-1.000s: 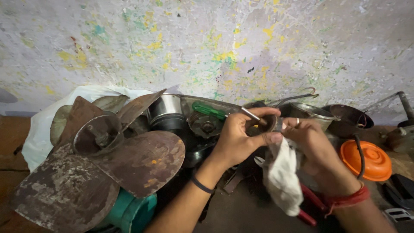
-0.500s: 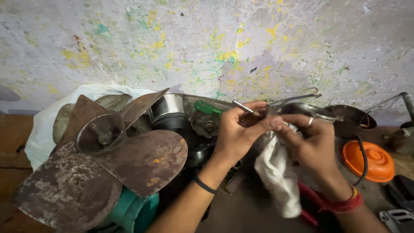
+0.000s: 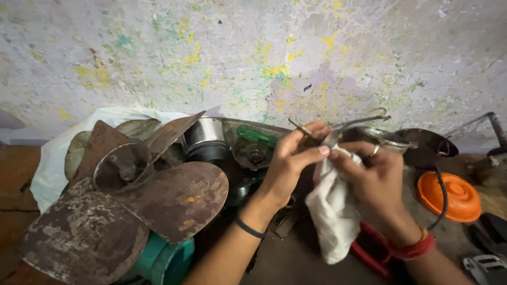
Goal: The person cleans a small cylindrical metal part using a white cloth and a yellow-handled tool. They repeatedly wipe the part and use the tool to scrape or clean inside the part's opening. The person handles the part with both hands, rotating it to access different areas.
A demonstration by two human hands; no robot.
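— What do we have in our hands?

— Our left hand (image 3: pixel 290 158) is closed round a small metal part (image 3: pixel 311 138), thumb and fingers pinched together on it; a thin metal rod (image 3: pixel 299 126) sticks out above the knuckles. We cannot tell the part's full shape, the fingers hide most of it.

— And the other hand?

— Our right hand (image 3: pixel 372 174) is clamped on a white cloth (image 3: pixel 332 216), pressing its top against the part just where the left fingertips meet it. The rest of the cloth hangs down below the grip, between our two wrists.

— What lies about the grip?

— Left of it and lower, a rusty fan blade assembly (image 3: pixel 132 206) rests on a teal cylinder (image 3: pixel 166 258). Just behind our left hand sit a steel pot (image 3: pixel 203 134) and a green-handled tool (image 3: pixel 256 135). Right of our right hand, well apart, lies an orange round lid (image 3: pixel 449 195) with a black cable (image 3: pixel 442 192) across it. Beyond the grip stands a paint-speckled wall (image 3: pixel 253 58).
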